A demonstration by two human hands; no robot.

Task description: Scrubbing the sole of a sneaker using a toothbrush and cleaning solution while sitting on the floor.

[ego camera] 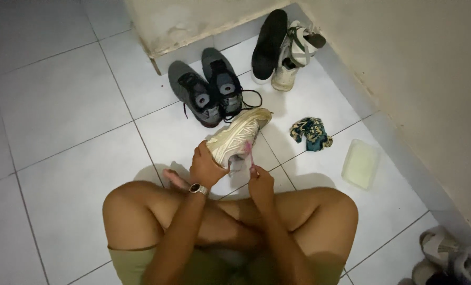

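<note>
**shoefan:** Head cam looking straight down at someone sitting cross-legged on a white tiled floor (61,100). Left hand (206,168) is wrapped around the heel end of a beige sneaker (239,135), fingers closed on it, holding it up off the tiles just above center of frame, toe pointing to the upper right. There's a watch (198,188) on that wrist

**tileguy:** and the right one?

**shoefan:** Right hand (260,182) is clenched around a pink toothbrush (250,154), held upright, with the bristle end up against the side of the sneaker near its sole. Both hands sit close together, right in front of the knees

**tileguy:** what else is lying around?

**shoefan:** Just beyond the sneaker's toe, a pair of grey and black trainers (208,91) side by side, laces trailing loose on the tiles. Further up, top center-right, another pair of shoes (282,47) propped against the wall corner, one showing its dark sole, the other white with green straps. Right of center there's a crumpled patterned cloth (311,133) in teal and yellowish tones, and near it, lower right, a pale translucent plastic box (360,163) next to the wall base. Bottom right corner, a light-coloured pair of shoes (445,257) cut off by the frame edge

**tileguy:** lighting looks dim

**shoefan:** yeah, pretty murky, can't tell whether the toothbrush bristles are actually touching or just beside the shoe
</note>
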